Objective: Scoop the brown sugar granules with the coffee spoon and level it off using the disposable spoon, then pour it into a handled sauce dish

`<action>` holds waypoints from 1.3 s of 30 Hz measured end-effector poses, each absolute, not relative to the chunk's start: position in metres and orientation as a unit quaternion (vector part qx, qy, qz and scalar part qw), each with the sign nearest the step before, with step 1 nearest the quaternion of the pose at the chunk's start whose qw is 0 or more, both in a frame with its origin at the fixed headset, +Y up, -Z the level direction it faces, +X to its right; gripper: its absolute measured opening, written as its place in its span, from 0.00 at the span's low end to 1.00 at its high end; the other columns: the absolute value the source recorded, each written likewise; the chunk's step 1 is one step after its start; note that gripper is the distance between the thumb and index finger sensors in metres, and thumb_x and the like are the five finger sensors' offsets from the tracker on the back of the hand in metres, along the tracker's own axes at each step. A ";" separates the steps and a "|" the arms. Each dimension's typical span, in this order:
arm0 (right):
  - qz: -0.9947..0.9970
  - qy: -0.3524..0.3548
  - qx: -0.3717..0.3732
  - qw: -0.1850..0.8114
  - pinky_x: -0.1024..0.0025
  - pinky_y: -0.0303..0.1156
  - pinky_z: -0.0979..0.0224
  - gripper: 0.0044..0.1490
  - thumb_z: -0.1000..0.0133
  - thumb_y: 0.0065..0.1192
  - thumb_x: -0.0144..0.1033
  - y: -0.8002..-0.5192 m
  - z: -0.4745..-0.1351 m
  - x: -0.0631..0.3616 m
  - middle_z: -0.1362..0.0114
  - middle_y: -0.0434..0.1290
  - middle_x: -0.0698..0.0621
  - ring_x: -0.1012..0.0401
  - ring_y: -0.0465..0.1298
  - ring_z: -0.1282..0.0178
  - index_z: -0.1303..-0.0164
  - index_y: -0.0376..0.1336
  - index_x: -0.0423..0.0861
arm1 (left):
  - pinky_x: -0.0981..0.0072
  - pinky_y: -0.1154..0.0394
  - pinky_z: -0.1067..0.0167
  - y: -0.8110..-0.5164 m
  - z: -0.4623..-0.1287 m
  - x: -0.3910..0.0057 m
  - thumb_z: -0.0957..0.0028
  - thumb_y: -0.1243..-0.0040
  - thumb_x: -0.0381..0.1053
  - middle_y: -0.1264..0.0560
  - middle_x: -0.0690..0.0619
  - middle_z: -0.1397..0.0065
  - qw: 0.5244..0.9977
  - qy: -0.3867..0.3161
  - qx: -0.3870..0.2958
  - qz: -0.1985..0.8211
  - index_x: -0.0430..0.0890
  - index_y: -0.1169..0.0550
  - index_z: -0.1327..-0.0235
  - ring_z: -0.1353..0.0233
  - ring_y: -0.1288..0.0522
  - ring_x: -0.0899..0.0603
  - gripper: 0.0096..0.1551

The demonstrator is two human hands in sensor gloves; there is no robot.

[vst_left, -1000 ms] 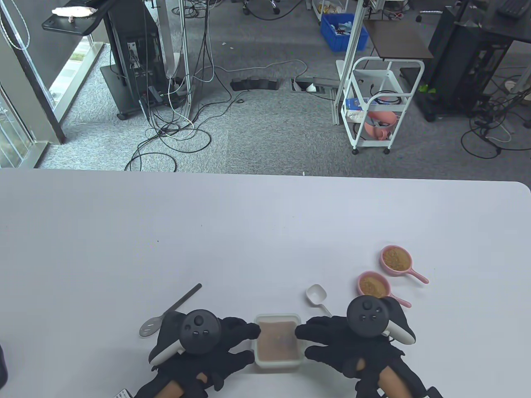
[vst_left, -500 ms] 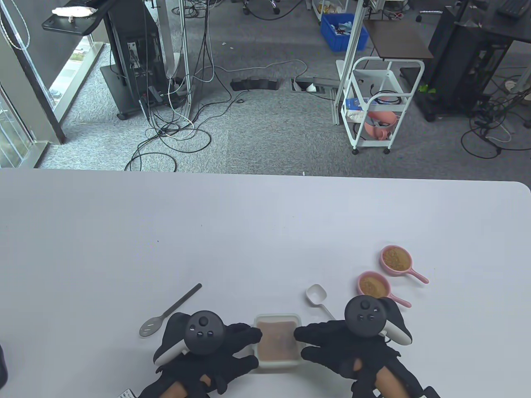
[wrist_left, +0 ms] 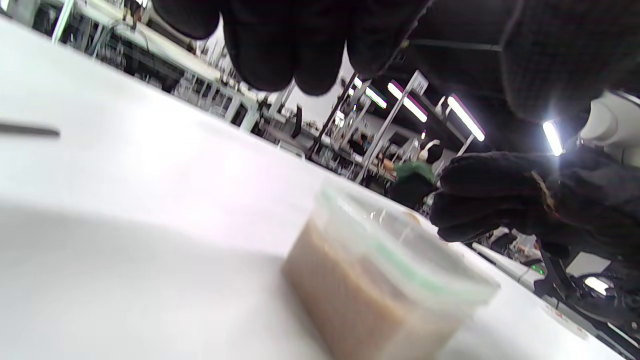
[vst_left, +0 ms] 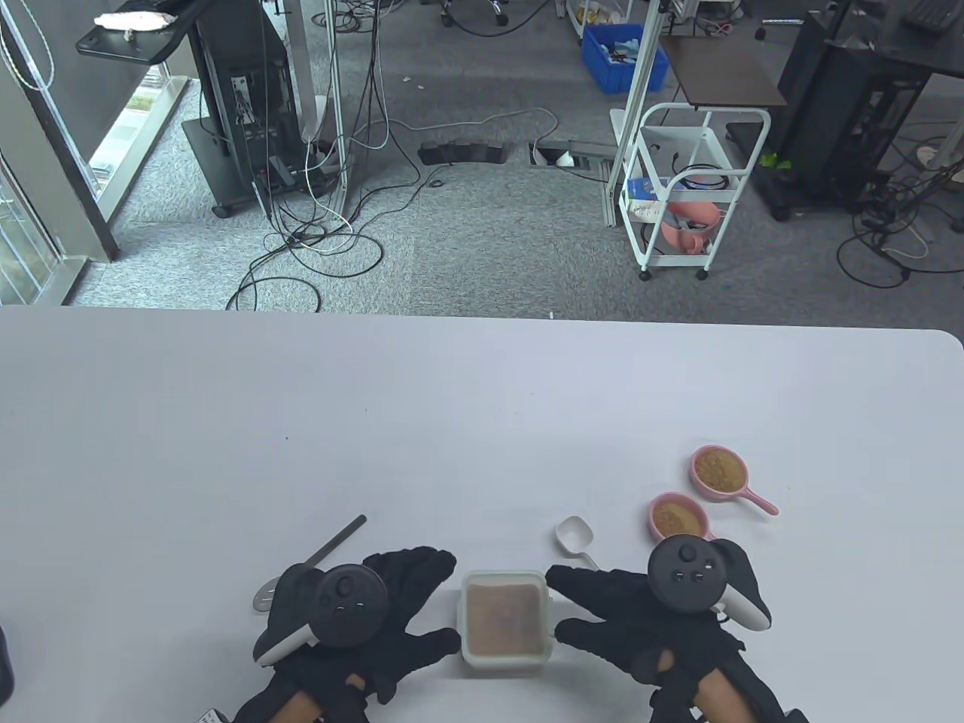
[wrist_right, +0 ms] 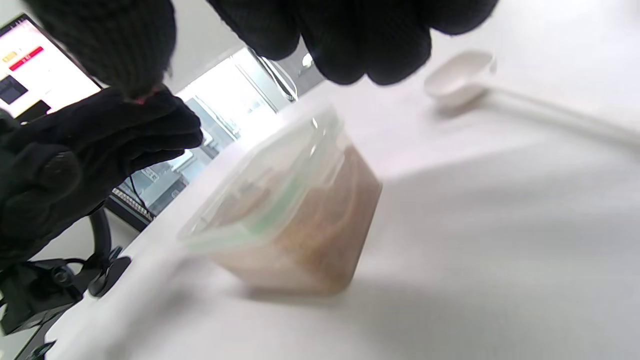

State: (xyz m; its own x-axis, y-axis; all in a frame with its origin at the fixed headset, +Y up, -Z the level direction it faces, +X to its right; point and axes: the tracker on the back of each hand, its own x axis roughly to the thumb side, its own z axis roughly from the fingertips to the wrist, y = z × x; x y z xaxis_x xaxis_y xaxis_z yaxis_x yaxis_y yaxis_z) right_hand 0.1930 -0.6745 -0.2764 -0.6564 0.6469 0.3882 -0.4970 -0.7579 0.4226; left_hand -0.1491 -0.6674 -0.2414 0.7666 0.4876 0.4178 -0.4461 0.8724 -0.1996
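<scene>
A clear square tub of brown sugar (vst_left: 503,621) stands near the front edge of the table, also seen as the tub (wrist_left: 380,280) and the tub (wrist_right: 285,210). My left hand (vst_left: 433,602) lies just left of it with spread fingers, holding nothing. My right hand (vst_left: 563,605) lies just right of it, also empty and a little apart from the wall. The metal coffee spoon (vst_left: 335,541) lies left of the tub, its bowl partly under my left hand. The white disposable spoon (vst_left: 574,536) lies beyond my right fingers. Two pink handled sauce dishes (vst_left: 678,518) (vst_left: 719,471) hold brown sugar.
The white table (vst_left: 376,422) stretches far behind the objects. Its front edge is close to my wrists. Beyond the table's back edge lie grey floor, cables and a white cart (vst_left: 689,196).
Both hands have let go of the tub's sides and drawn apart, the left to the left, the right to the right. The tub stays in place.
</scene>
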 end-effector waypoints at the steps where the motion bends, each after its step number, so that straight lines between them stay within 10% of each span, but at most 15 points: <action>1: 0.902 0.126 0.267 0.315 0.42 0.52 0.19 0.50 0.48 0.69 0.61 -0.672 -0.276 0.195 0.16 0.60 0.44 0.42 0.60 0.16 0.17 0.57 0.53 | 0.41 0.45 0.18 -0.665 -0.241 -0.151 0.59 0.42 0.83 0.44 0.55 0.12 0.937 -0.241 -0.036 0.249 0.57 0.43 0.15 0.11 0.39 0.37 0.61; 15: 0.910 0.164 0.261 0.279 0.54 0.21 0.20 0.66 0.55 0.66 0.76 -0.698 -0.285 0.193 0.12 0.32 0.58 0.55 0.27 0.12 0.16 0.36 0.64 | 0.36 0.56 0.18 -0.681 -0.252 -0.156 0.67 0.48 0.91 0.59 0.54 0.09 0.936 -0.267 -0.077 0.214 0.58 0.56 0.14 0.08 0.57 0.36 0.72; 39: 0.911 0.188 0.254 0.263 0.56 0.19 0.21 0.69 0.57 0.65 0.78 -0.711 -0.289 0.191 0.13 0.29 0.59 0.57 0.25 0.13 0.17 0.33 0.63 | 0.42 0.56 0.17 -0.687 -0.257 -0.152 0.69 0.47 0.93 0.60 0.52 0.10 0.938 -0.268 -0.095 0.201 0.54 0.57 0.15 0.08 0.57 0.36 0.76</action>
State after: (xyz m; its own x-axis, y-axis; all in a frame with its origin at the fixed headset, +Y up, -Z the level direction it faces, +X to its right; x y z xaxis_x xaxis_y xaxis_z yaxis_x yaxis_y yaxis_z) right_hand 0.1905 -0.7113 -0.2890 -0.7317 0.5757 0.3649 -0.3846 -0.7907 0.4763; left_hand -0.1517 -0.6874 -0.2571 0.7762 0.4276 0.4633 -0.3257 0.9012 -0.2861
